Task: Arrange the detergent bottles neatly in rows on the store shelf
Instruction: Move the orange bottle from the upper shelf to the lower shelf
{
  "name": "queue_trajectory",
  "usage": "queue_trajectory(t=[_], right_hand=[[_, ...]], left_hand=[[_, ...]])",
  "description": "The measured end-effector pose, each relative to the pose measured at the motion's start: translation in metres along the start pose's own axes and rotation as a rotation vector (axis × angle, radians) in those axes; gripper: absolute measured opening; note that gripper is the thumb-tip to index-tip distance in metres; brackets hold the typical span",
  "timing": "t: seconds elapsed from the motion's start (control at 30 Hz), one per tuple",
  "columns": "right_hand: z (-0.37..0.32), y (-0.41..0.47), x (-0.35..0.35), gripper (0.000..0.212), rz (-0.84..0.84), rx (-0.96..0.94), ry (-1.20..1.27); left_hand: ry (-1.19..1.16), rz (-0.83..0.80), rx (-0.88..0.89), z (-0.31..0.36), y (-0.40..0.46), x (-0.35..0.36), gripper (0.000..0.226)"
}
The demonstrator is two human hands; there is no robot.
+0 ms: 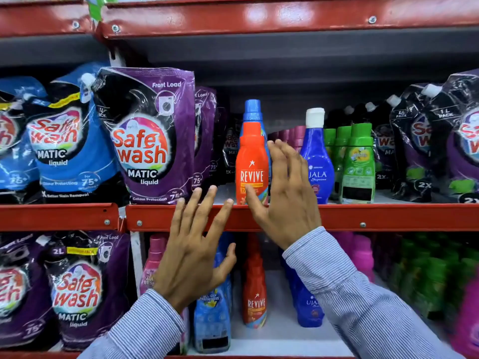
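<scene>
A tall orange plastic bottle with a blue cap (251,161) stands upright at the front edge of the red metal shelf (388,216). Both hands are open: the right hand (282,193) touches its side, the left hand (197,244) hovers below. Rigid, smooth and likely top-heavy, it is best gripped around the waist.

1. Bright, even store lighting; it seems to come from overhead.
2. Glare streaks on the top red shelf rail (259,14) and on the glossy purple pouch (150,136).
3. Deep shadow under that rail.
4. Wide-angle bending at the edges.
5. Lower-right green and pink bottles (440,275) blurred; centre sharp.
</scene>
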State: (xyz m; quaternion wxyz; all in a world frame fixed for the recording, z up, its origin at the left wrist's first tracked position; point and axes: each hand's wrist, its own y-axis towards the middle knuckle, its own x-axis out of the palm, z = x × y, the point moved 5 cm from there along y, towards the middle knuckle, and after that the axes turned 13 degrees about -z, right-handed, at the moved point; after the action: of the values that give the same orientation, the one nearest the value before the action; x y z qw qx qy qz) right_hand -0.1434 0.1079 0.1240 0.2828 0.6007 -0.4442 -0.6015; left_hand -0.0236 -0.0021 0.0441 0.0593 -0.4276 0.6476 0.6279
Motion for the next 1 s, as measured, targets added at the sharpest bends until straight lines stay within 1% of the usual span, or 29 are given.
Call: queue_trajectory(t=[0.1,0.2,0.33,0.47,0.63,0.73,0.9,1.0], right_hand=[[0.002,0.008,0.009,0.083,-0.006,0.114,0.078],[0.001,0.015,0.020,0.088,-0.046,0.231,0.042],[0.004,0.020,0.027,0.084,-0.047,0.285,0.058],[0.006,0.020,0.025,0.078,0.014,0.261,0.131],[0.001,0.012,-0.003,0.075,0.211,0.205,0.239],[0.000,-0.002,-0.024,0.076,0.280,0.149,0.273],[-0.001,-0.055,-0.035,0.076,0.219,0.078,0.285],[0.005,-0.098,-0.020,0.078,0.127,0.103,0.311]], left_hand=[[0.014,-0.031,0.000,-0.003,-0.002,0.008,0.077],[0.058,-0.045,0.000,-0.006,-0.005,0.019,0.079],[0.090,-0.037,-0.009,-0.007,-0.005,0.022,0.082],[0.096,-0.023,-0.012,-0.008,-0.005,0.023,0.084],[0.096,-0.015,-0.019,-0.009,-0.006,0.025,0.085],[0.076,0.008,-0.020,-0.007,-0.006,0.025,0.086],[0.055,0.033,-0.051,-0.003,-0.004,0.022,0.089],[0.061,0.020,-0.065,-0.003,-0.002,0.022,0.090]])
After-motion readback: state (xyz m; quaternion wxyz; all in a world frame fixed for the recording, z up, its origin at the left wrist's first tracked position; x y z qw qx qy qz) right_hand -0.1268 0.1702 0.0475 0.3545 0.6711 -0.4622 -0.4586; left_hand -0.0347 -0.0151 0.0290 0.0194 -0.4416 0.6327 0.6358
